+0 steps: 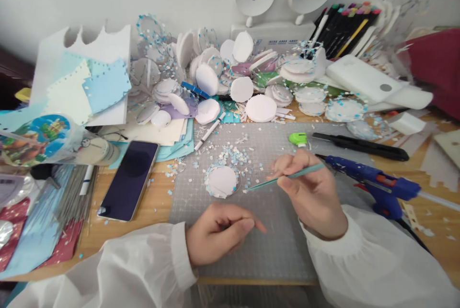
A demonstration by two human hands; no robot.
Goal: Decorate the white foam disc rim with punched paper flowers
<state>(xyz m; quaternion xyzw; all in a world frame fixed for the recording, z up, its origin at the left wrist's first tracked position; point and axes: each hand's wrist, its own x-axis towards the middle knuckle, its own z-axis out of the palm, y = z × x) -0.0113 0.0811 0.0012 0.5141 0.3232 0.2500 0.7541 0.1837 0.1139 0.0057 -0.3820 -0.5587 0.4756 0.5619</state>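
Note:
My right hand (314, 193) grips slim teal tweezers (300, 174) between thumb and fingers, their pointed tip aimed left, low over the mat. Just left of that tip lies a white paper disc (222, 181), ringed with tiny blue and white pieces. Loose confetti-like paper bits (233, 155) are scattered behind and around the disc. My left hand (223, 233) rests on the grey cutting mat (266, 250) in front of the disc, apart from it. Its fingers are curled in with the thumb against the index finger, and nothing shows in them.
Behind the mat, many white discs (261, 108) are heaped before a two-headed lamp (273, 32). To the right lie a blue glue gun (373, 178), a black cutter knife (362, 146) and a green-and-white object (298, 139). Leftward are a phone (129, 181), a cup (46, 138) and wires (74, 198).

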